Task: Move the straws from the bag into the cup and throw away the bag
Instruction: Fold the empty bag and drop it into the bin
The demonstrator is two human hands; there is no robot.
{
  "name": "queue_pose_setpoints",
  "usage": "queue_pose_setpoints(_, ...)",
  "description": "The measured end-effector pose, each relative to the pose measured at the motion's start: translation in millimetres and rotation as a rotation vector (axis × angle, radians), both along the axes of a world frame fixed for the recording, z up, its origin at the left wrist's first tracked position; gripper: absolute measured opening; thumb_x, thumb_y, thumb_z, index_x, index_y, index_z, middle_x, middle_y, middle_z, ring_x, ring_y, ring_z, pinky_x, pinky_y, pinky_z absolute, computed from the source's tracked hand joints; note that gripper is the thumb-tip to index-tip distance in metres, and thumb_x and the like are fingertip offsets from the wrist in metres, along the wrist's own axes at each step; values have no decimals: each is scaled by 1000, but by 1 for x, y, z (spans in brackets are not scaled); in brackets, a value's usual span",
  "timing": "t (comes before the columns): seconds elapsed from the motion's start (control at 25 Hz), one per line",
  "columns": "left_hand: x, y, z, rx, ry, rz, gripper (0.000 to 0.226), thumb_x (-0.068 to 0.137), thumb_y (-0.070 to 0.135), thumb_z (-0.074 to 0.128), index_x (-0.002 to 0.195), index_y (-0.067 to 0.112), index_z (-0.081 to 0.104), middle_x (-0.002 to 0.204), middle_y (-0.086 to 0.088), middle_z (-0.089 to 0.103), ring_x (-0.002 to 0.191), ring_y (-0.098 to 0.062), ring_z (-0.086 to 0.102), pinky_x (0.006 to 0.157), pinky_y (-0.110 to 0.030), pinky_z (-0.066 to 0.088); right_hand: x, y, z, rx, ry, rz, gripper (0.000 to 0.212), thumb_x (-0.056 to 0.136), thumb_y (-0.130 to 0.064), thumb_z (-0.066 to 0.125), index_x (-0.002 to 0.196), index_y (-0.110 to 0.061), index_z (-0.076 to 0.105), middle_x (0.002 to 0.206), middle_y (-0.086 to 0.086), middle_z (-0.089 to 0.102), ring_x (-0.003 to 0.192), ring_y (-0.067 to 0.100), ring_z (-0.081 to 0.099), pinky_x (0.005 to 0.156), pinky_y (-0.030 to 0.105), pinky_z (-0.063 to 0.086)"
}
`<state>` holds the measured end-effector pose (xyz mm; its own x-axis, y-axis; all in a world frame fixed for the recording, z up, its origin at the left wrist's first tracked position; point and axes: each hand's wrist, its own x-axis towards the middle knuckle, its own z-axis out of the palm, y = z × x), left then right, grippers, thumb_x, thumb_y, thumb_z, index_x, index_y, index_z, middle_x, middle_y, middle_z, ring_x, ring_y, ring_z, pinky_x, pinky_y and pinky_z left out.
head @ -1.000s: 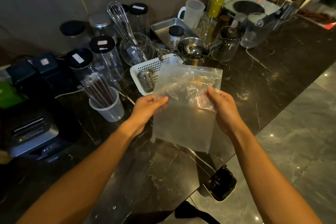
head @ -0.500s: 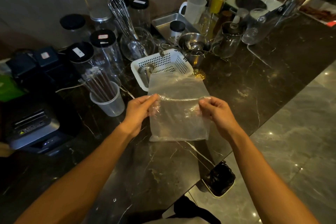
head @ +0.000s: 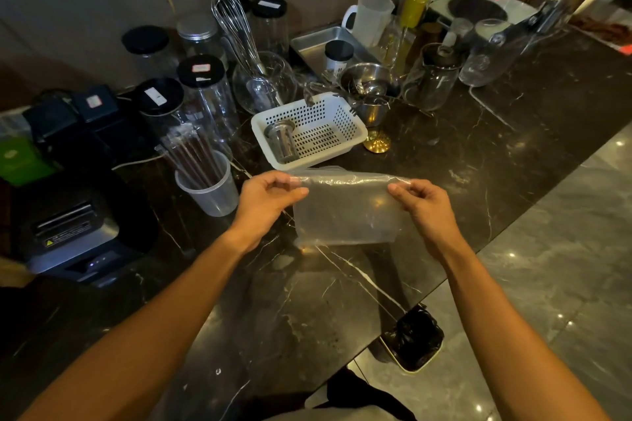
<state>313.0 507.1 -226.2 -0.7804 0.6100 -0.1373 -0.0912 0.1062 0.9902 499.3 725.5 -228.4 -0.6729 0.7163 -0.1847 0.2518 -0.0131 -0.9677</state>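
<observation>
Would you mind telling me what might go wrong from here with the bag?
The left hand and right hand pinch only the top edge of the thin bag, so it could slip. The bin is on the floor below the counter edge; a toss may miss. A swing left could tip the cup of straws.

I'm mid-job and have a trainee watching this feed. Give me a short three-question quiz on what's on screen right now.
1. True or false: the straws are already standing in the cup.
2. What does each of the hands grip: A) the white basket, B) the top edge of the clear bag, C) the whisk?
3. Where is the bin with the black liner, seen from the counter?

Key
1. True.
2. B: the left hand and right hand pinch opposite ends of the clear bag, which looks empty.
3. The bin stands on the floor, beside the counter's near edge, below the right forearm.
</observation>
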Motion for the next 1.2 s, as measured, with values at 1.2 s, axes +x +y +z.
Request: queue_pose_setpoints(1.2,2,16,-10,8,4,-41,14,101,13,64,111,8,73,101,-9,80,95,-23,77,83,-34,63,-3,-2,1,134,-141,121,71,92,-22,80,152,-22,42,130,-6,65,119,17,65,102,39,55)
